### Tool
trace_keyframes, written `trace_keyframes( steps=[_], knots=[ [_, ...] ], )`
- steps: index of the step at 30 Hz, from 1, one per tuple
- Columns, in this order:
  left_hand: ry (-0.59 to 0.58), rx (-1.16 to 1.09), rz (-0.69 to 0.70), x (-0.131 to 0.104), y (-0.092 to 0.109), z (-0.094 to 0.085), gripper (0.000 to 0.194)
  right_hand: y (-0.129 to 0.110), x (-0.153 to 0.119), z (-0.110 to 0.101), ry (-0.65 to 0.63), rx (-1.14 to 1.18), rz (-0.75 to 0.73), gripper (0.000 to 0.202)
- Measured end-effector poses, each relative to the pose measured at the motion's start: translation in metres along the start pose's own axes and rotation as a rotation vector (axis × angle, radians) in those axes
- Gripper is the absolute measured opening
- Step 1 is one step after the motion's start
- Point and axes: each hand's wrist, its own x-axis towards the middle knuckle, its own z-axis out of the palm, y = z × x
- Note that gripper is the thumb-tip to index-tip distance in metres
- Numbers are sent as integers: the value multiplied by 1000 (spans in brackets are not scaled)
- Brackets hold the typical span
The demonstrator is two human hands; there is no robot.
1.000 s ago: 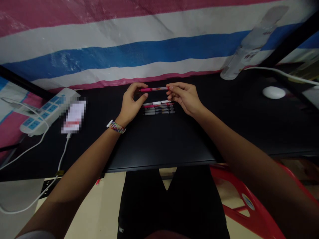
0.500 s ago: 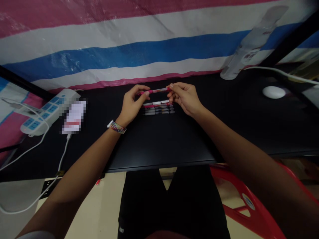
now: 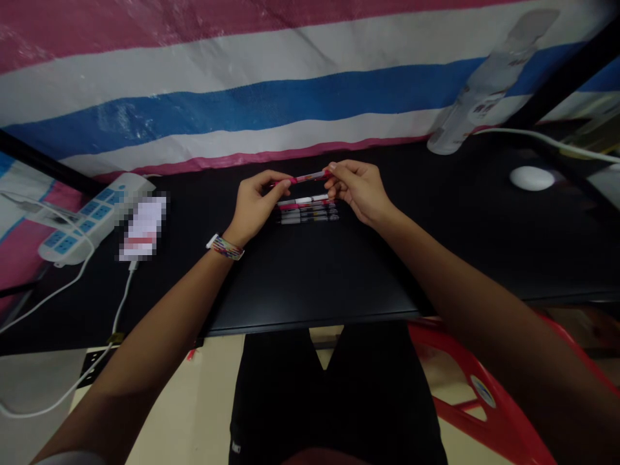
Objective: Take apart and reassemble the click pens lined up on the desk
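A red pen (image 3: 309, 177) is stretched sideways between my two hands, above the far part of the black table. Thumb and fingers of my left hand (image 3: 259, 197) pinch its left end. At its right end my right hand (image 3: 358, 187) grips it between thumb and fingertips. Just on the near side of it lies a row of pens: a white pen (image 3: 312, 199) at the far side, a red one (image 3: 285, 206) beside it, then several clear pens with dark parts (image 3: 307, 218). My right fingertips are close to the white pen's end; whether they touch it I cannot tell.
A white power strip (image 3: 97, 219) and a phone (image 3: 144, 226) on a charging cable lie at the left. To the right are a clear bottle (image 3: 477, 97) and a white mouse (image 3: 531, 179). Striped sheeting (image 3: 271, 103) hangs behind the table (image 3: 314, 278). A red stool (image 3: 465, 381) stands below.
Both hands keep hold of the red pen; its left end has dipped or turned very slightly. The row of pens stays where it was.
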Motion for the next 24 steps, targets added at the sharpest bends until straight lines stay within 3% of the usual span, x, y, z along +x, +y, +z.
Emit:
trace_keyframes(
  steps=[6,16,19,24],
  knots=[
    [22,38,29,0,3,1,10,-1,0,-2,3,-4,7,41],
    [73,57,109,-2,5,0,8,-1,2,-2,14,75,40,40],
    [116,-8,87,0,1,1,17,-7,-1,-1,-16,200,130,38],
    [127,-82,84,2,-3,2,30,-18,-9,1,-193,457,323,40]
  ],
)
